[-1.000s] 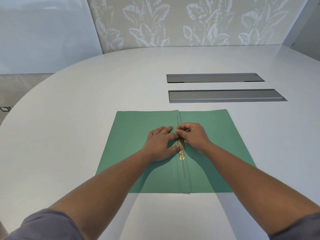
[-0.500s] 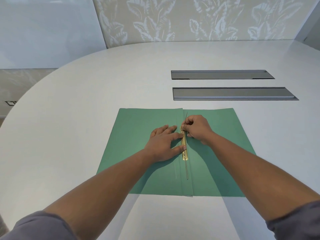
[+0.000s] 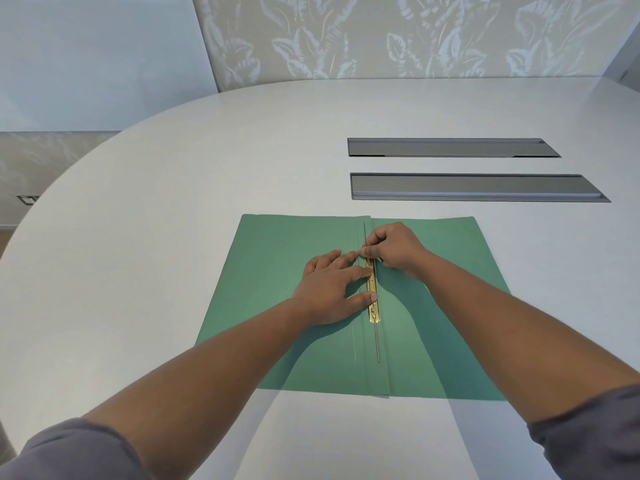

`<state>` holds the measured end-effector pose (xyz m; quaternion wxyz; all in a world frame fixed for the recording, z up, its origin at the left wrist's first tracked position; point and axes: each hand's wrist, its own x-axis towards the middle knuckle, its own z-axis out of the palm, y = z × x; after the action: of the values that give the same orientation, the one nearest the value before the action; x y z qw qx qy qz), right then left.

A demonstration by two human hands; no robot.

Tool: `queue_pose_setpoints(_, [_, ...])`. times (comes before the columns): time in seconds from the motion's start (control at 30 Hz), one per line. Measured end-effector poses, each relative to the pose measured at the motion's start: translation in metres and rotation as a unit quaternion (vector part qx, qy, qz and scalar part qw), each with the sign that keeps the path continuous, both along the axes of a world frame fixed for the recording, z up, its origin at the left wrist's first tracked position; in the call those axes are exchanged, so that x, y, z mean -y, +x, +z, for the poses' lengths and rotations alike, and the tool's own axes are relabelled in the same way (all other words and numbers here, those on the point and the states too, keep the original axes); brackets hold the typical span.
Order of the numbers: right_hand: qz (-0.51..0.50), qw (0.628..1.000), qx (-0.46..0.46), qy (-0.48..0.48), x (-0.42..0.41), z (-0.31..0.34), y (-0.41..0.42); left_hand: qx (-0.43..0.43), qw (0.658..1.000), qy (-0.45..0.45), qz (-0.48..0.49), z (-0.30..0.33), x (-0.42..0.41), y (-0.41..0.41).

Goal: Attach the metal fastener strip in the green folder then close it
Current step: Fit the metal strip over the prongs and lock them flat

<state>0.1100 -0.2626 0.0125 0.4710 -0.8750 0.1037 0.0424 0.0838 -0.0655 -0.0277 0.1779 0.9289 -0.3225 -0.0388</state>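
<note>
Green folder (image 3: 277, 271) lies open mid-bench (image 3: 173, 168); left hand (image 3: 332, 289) flat-fingered steadies the brass fastener strip (image 3: 373, 299), right hand (image 3: 394, 249) pinches its far end; seating and closing remain.

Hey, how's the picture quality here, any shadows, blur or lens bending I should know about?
Head view: sharp, evenly lit, no harsh glare. Soft arm shadows fall across the green folder and the table. Wide-angle bending curves the table's edge and stretches the forearms. The brass fastener strip reads clearly, partly covered by the left hand and right hand.
</note>
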Motion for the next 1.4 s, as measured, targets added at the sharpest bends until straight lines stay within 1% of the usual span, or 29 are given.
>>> queue_pose_setpoints(0.1, [-0.043, 0.998, -0.024, 0.045, -0.001, 0.001, 0.003, -0.002, 1.000, -0.005, 0.002, -0.001, 0.000, 0.000])
queue_pose_setpoints(0.33, [-0.104, 0.990, -0.033, 0.087, -0.003, 0.001, 0.006, -0.001, 1.000, -0.003, 0.002, 0.001, 0.000, -0.001])
queue_pose_setpoints(0.57, [-0.084, 0.991, -0.037, 0.100, 0.001, 0.000, 0.003, -0.004, 1.000, -0.004, 0.003, 0.002, 0.000, -0.002])
queue_pose_setpoints(0.73, [-0.078, 0.992, -0.013, 0.100, -0.001, -0.005, 0.001, -0.004, 1.000, 0.001, 0.001, 0.003, -0.001, -0.002])
queue_pose_setpoints(0.8, [-0.072, 0.994, -0.002, 0.082, -0.002, -0.006, 0.000, -0.003, 1.000, 0.002, -0.001, 0.003, 0.000, -0.002])
queue_pose_setpoints(0.97, [-0.027, 0.999, 0.022, -0.012, -0.006, -0.007, 0.004, -0.002, 1.000, 0.001, -0.002, 0.003, 0.000, -0.002])
queue_pose_setpoints(1.13, [-0.004, 0.999, 0.027, -0.028, -0.004, -0.007, 0.004, 0.003, 1.000, 0.000, -0.002, 0.002, 0.000, -0.001])
queue_pose_setpoints(1.2, [-0.008, 0.999, 0.032, -0.018, -0.001, -0.008, 0.002, 0.004, 1.000, 0.000, -0.002, 0.002, 0.001, -0.002])
queue_pose_setpoints(1.33, [-0.021, 0.998, 0.037, 0.039, 0.006, -0.008, -0.003, 0.004, 1.000, 0.000, -0.003, 0.003, 0.000, -0.002])
queue_pose_setpoints(1.4, [-0.018, 0.998, 0.043, 0.041, 0.007, -0.009, -0.004, 0.009, 1.000, 0.003, -0.006, 0.003, 0.000, -0.002])
